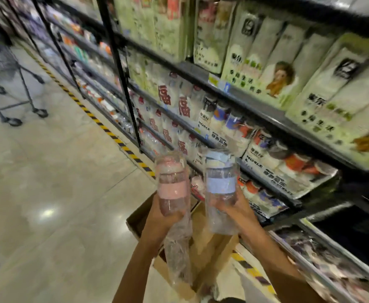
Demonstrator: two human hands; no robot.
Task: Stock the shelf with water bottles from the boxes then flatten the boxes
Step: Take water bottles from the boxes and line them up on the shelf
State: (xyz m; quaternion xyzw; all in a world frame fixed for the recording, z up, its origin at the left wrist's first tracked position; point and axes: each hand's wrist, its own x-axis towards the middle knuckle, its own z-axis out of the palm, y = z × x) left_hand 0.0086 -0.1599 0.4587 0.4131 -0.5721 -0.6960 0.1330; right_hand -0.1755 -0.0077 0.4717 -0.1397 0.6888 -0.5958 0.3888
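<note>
Shelving unit (255, 110) runs from 11 o'clock down to 4 o'clock, black frame, several tiers. Top tiers hold green-and-white packs (266, 62); mid tier has white packs with red characters (184, 107); below that, bagged items with orange and blue parts (288, 162). Whole view is motion-blurred, labels not readable.

Tiled floor (48, 182) fills 7 to 10 o'clock, with a yellow-black hazard strip (96, 121) along the shelf base. Wheeled cart (8, 84) at 10 o'clock, well apart from the hands.

Open cardboard box (209, 248) on the floor at 6 o'clock, directly under the hands, flaps up.

Left hand (159, 217) wraps its fingers round the lower part of a pink-banded bottle (172, 184), upright, in a clear plastic sleeve whose loose tail (178, 254) hangs toward the box.

Right hand (240, 211) grips a blue-banded bottle (220, 189) from its right side, upright, also plastic-wrapped.

Bottles sit just beside each other at centre frame, raised in front of the lower shelf tiers; can't tell if they touch.
</note>
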